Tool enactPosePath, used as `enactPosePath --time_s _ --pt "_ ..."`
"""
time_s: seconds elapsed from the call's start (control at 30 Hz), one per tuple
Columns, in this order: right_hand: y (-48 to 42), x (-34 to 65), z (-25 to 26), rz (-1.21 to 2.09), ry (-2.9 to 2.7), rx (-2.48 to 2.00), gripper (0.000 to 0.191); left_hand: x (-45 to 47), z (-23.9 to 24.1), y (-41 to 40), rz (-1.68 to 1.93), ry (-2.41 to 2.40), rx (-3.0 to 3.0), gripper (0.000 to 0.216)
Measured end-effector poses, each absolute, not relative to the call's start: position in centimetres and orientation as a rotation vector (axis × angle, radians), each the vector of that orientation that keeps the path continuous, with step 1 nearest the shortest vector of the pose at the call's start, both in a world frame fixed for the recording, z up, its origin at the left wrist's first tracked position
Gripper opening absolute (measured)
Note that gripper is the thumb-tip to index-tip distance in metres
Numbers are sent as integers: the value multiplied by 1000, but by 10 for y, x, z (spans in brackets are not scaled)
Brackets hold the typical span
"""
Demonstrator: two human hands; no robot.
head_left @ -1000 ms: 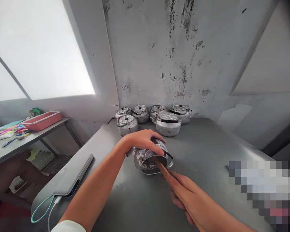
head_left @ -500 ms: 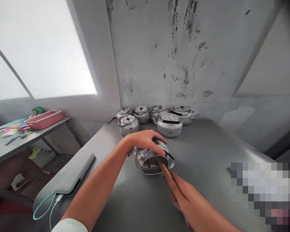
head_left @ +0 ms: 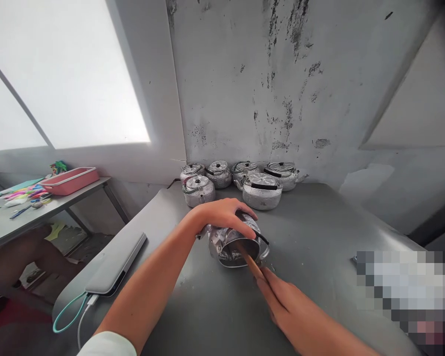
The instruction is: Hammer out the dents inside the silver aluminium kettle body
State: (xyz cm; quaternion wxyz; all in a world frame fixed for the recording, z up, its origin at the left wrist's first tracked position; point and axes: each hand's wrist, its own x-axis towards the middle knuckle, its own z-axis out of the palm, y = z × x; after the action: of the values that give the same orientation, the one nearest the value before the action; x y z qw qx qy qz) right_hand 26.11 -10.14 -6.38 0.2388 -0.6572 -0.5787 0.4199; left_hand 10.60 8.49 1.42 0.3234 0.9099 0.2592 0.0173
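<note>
A silver metal kettle (head_left: 215,243) lies tipped on the grey table (head_left: 196,316), its open mouth turned toward me. My left hand (head_left: 228,216) is closed over the upper side of the kettle, thumb near the rim. A black handle (head_left: 261,238) sticks out at the kettle's right. In my right hand (head_left: 280,296) is a flat wooden stick (head_left: 252,264). Its far end reaches inside the kettle's mouth, where the tip is hidden.
Several silver kettles (head_left: 261,198) stand at the back of the table against the stained wall. A grey power bank (head_left: 113,269) with cables lies at the left edge. On another table at far left sits a pink basket (head_left: 70,183). A blurred-out patch (head_left: 411,282) covers the right.
The view has shifted slightly. My right hand and the wooden stick have moved a little against the kettle; my left hand keeps its hold.
</note>
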Motion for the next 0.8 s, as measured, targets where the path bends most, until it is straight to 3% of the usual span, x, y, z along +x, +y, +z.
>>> enactPosePath --time_s 0.8 --pt "-97 268 -47 1232 -1501 -1788 45 105 14 84 39 691 2389 67"
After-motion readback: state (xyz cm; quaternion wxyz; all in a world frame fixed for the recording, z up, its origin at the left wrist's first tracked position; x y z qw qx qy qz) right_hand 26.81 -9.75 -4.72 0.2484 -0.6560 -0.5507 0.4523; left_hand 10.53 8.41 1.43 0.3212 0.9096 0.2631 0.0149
